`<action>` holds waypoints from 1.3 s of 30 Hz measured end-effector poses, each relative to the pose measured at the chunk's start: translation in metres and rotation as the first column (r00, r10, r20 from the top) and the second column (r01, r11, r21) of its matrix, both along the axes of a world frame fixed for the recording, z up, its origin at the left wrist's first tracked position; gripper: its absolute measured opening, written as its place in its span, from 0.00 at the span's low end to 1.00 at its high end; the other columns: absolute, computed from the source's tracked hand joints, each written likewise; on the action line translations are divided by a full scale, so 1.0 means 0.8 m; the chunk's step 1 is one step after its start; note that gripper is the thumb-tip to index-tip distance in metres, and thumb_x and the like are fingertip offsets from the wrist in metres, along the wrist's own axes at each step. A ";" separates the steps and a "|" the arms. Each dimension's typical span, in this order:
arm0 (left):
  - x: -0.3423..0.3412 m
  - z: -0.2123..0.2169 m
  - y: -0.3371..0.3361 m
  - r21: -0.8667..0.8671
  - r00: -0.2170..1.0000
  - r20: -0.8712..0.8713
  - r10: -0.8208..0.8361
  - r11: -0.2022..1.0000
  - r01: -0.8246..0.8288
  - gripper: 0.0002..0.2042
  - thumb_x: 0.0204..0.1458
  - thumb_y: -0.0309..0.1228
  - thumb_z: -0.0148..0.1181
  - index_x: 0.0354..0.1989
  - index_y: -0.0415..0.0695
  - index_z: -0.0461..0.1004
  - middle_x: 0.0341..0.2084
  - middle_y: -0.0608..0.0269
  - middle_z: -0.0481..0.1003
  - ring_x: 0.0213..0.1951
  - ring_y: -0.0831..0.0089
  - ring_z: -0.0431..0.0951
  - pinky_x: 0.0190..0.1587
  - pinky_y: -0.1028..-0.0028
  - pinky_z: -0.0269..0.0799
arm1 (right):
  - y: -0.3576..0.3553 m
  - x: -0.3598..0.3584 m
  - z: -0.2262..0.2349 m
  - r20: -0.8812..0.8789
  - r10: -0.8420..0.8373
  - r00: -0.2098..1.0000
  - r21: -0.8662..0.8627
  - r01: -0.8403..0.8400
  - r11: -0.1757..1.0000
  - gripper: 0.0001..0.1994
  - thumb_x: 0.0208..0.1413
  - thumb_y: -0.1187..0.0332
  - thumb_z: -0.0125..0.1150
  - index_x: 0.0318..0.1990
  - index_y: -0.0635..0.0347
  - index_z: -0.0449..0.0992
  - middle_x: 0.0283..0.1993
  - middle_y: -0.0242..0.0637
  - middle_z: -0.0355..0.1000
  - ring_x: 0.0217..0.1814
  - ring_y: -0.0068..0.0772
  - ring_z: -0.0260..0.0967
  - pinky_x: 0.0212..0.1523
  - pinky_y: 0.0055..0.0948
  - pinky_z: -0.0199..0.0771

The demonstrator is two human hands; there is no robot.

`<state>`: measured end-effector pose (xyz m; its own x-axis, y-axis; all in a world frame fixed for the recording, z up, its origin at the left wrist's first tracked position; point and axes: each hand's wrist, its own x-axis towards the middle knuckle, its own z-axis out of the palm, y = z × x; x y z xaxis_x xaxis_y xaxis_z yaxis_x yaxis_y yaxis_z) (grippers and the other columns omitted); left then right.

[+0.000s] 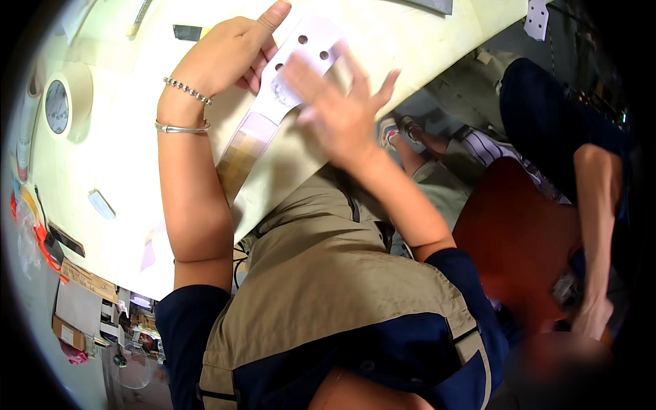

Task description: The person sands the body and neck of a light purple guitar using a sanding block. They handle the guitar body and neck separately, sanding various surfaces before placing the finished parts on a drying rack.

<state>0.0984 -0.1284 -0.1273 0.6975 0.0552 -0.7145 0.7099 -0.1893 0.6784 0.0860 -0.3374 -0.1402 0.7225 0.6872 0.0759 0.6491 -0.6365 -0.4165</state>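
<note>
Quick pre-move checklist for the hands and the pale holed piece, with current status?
1. Left hand secure on the pale holed piece: cannot tell. It is at the left edge, but a firm grip can't be confirmed.
2. Right hand clear of the piece: not ok. Its blurred fingers overlap the holed end in this view; contact unclear.
3. All holes visible: cannot tell. Three show; the right hand's fingers may hide more.
4. Tape roll clear of the piece: ok, well off to the left on the table.
5. Left wrist bare: not ok. Beaded bracelet and metal bangle worn.
</note>
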 end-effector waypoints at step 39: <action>0.002 0.003 -0.001 0.016 1.000 -0.004 0.002 1.000 -0.002 0.40 0.53 0.68 0.38 0.25 0.35 0.74 0.17 0.60 0.72 0.17 0.74 0.72 0.22 0.77 0.69 | -0.004 0.013 -0.004 -0.012 -0.126 0.992 -0.039 0.125 0.991 0.25 0.50 0.59 0.60 0.58 0.35 0.71 0.64 0.16 0.63 0.70 0.48 0.49 0.59 0.77 0.13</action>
<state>0.0999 -0.1292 -0.1251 0.6942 0.0685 -0.7165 0.7133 -0.1986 0.6721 0.0964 -0.3405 -0.1434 0.8041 0.5932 0.0405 0.5573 -0.7282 -0.3990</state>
